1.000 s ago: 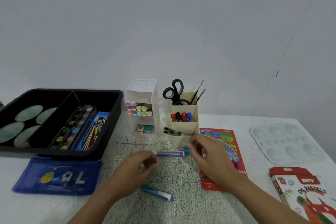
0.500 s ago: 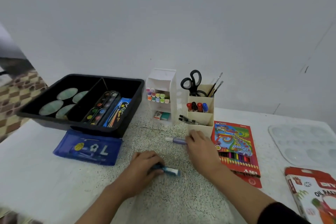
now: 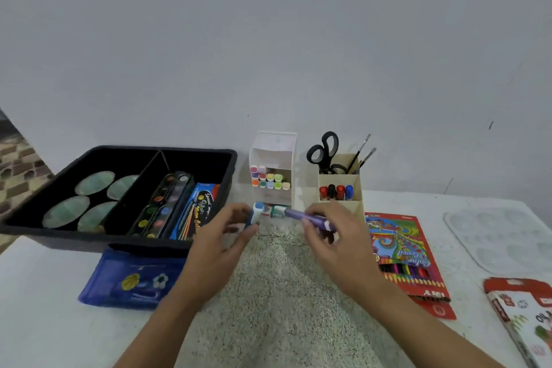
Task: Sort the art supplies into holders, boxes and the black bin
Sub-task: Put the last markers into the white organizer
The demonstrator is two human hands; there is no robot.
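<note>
- Above the speckled mat [image 3: 277, 302] at the middle of the white table [image 3: 41, 317], the left hand [image 3: 221, 248] pinches a blue-and-white marker [image 3: 257, 213] between thumb and fingertips, its blue end up.
- Just to its right, the right hand [image 3: 337, 251] grips a purple marker [image 3: 295, 214] with curled fingers; the marker lies nearly level and points left toward the other one, the two tips near each other but apart.
- Both markers are held off the table, in front of the white marker holder [image 3: 273, 155], which has rows of pastel-capped markers in it.
- Beside that, a beige pen holder [image 3: 355, 206] carries black scissors [image 3: 324, 152], brushes [image 3: 363, 152] and red, black and blue pens.
- At the left, the black bin [image 3: 89, 243] holds green ovals in its left compartment and a watercolour set [image 3: 161, 203] with a blue box [image 3: 200, 209] in its right.
- A blue pencil case [image 3: 131, 281] lies just in front of the bin.
- At the right lie a colour pencil box [image 3: 403, 254], a white palette [image 3: 501, 236] and an oil pastel box [image 3: 525, 317].
</note>
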